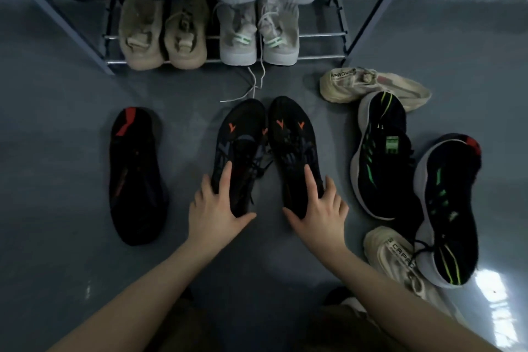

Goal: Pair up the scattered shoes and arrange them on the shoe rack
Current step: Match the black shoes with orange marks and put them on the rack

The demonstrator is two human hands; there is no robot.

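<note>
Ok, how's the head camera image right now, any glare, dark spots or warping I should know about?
Head view: dim overall, so the black shoe at far left and the black pair under the left hand and right hand lose detail; bright window glare on the floor at lower right; wide-angle warping splays the shoe rack legs outward; the top-shelf shoes are soft and cropped.

2 shoes (pixel 265 151) side by side on floor (pixel 57 123) before rack (pixel 314 34), 1 shoe (pixel 135 177) left, 4 shoes (pixel 400 168) right
</note>
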